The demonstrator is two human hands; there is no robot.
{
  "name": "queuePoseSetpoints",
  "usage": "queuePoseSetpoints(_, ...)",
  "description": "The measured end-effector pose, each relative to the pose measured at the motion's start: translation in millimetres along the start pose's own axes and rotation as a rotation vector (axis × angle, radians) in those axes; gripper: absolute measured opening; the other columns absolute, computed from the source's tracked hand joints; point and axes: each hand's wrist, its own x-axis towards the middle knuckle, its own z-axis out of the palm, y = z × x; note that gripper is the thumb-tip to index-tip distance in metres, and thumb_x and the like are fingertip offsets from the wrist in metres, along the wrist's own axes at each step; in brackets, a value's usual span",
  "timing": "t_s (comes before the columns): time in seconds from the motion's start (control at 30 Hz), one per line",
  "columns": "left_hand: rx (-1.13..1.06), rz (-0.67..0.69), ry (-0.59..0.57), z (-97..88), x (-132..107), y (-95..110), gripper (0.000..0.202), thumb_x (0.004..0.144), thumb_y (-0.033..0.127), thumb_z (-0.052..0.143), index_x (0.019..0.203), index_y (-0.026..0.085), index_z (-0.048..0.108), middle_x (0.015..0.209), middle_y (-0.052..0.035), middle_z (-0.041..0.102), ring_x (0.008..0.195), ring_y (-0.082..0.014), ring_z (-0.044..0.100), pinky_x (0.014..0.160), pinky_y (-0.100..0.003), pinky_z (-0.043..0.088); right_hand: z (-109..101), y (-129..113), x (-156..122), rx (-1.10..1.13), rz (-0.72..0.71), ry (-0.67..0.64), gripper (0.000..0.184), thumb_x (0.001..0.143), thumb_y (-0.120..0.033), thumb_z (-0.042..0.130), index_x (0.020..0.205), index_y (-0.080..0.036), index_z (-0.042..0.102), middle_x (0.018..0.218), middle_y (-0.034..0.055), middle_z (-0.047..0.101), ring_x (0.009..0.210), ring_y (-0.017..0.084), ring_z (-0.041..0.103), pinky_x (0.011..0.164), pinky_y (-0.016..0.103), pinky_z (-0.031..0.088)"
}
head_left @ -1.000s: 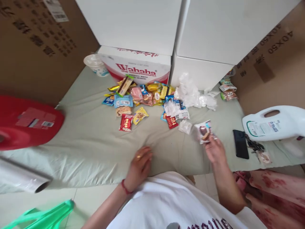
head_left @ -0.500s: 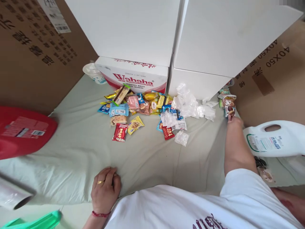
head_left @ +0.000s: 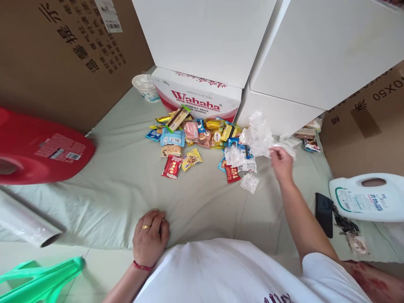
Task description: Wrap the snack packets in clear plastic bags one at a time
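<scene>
My right hand point(head_left: 282, 165) reaches to the right end of a heap of crumpled clear plastic wrappers point(head_left: 259, 134). Its fingers are pinched on a clear wrapper at the heap's edge. On the cloth near my body rests my left hand point(head_left: 150, 236), its fingers curled closed with nothing seen in them. Left of the wrappers lies a pile of small packaged snacks point(head_left: 191, 130). In front of it are a red packet point(head_left: 172, 167) and a yellow cookie packet point(head_left: 192, 159). More snack packets point(head_left: 312, 145) sit by the right cardboard box.
White boxes point(head_left: 205, 38) and a Wahaha carton point(head_left: 198, 101) stand behind the snacks, with a paper cup point(head_left: 145, 87) beside. A red jug point(head_left: 47, 145) is at left; a white detergent bottle point(head_left: 372, 198) and a black phone point(head_left: 323, 214) are at right.
My right hand has left the snack packets at the far right and moved left to the plastic wrappers. My left hand stays on the cloth. The view has turned slightly.
</scene>
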Motion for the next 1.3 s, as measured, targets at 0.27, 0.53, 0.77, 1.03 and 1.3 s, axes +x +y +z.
queuePoseSetpoints(0.27,-0.269,-0.176,-0.046,-2.0,-5.6,-2.7,0.014,0.088,0.017,0.058,0.093,0.021,0.071,0.102,-0.0102,0.071,0.106,-0.0270,0.066,0.095,-0.041,0.052,79.2,-87.5,-41.1,-0.285,-0.106,-0.212,0.017,0.093,-0.031,0.057,0.086,-0.019,0.068,0.094,0.0085,0.069,0.086,0.021,0.060,0.077,0.031,0.042)
queuePoseSetpoints(0.53,-1.260,-0.799,-0.426,-22.7,45.9,33.2,0.043,0.092,0.057,0.061,0.114,0.021,0.069,0.112,-0.0090,0.068,0.094,-0.0204,0.066,0.072,-0.030,0.053,88.1,-117.7,-147.9,0.906,0.595,-0.506,0.042,0.066,-0.051,0.086,0.080,-0.022,0.059,0.066,-0.0057,0.053,0.047,0.005,0.026,0.042,0.020,0.017)
queuePoseSetpoints(0.77,-1.792,-0.912,-0.634,13.6,88.0,68.9,0.048,0.066,0.053,0.088,0.085,0.015,0.065,0.069,0.0029,0.058,0.056,-0.0072,0.053,0.048,-0.020,0.032,107.6,-111.4,-212.6,0.797,0.653,-0.640,0.047,0.066,-0.056,0.086,0.075,-0.019,0.059,0.061,-0.0071,0.048,0.045,0.004,0.023,0.042,0.021,0.014)
queuePoseSetpoints(1.03,-1.564,-0.743,-0.535,13.6,73.7,75.4,0.036,0.071,0.048,0.084,0.083,0.016,0.073,0.073,-0.0003,0.067,0.066,-0.0128,0.056,0.064,-0.026,0.044,94.6,-100.3,-192.4,0.430,0.047,-0.445,0.030,0.088,-0.046,0.070,0.108,-0.024,0.070,0.095,0.0030,0.064,0.064,0.012,0.050,0.057,0.026,0.043)
queuePoseSetpoints(1.3,-1.638,-0.926,-0.452,6.5,75.4,72.9,0.042,0.070,0.053,0.086,0.075,0.015,0.068,0.062,0.0030,0.056,0.058,-0.0086,0.046,0.058,-0.024,0.034,100.7,-104.2,-180.8,0.328,-0.391,-0.451,0.013,0.094,-0.031,0.067,0.097,-0.027,0.079,0.113,0.0071,0.061,0.081,0.015,0.057,0.072,0.032,0.050)
